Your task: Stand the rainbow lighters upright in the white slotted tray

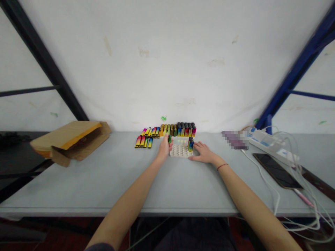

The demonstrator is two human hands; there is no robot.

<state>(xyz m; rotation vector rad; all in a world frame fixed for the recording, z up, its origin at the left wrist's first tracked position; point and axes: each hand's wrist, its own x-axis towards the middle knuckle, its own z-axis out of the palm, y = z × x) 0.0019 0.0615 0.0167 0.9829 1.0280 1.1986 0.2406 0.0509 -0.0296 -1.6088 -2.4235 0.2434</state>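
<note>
A white tray (pixel 180 151) with rows of round holes lies on the table between my hands. Several lighters (pixel 190 145) with black tops and blue, coloured bodies stand at its right end. My left hand (pixel 164 146) is closed round a dark green lighter (pixel 169 139) at the tray's left side; most of it is hidden by my fingers. My right hand (pixel 203 153) rests with fingers apart at the tray's right edge, thumb by the near corner and fingertips beside the standing lighters.
Upright yellow lighters (pixel 165 129) and black-topped multicoloured lighters (pixel 186 129) stand in blocks behind the tray. Loose lighters (pixel 143 142) lie to the left. A paper bag (pixel 70 141) lies far left. On the right are a phone (pixel 277 170), a power strip (pixel 272 144) and white cables (pixel 261 174).
</note>
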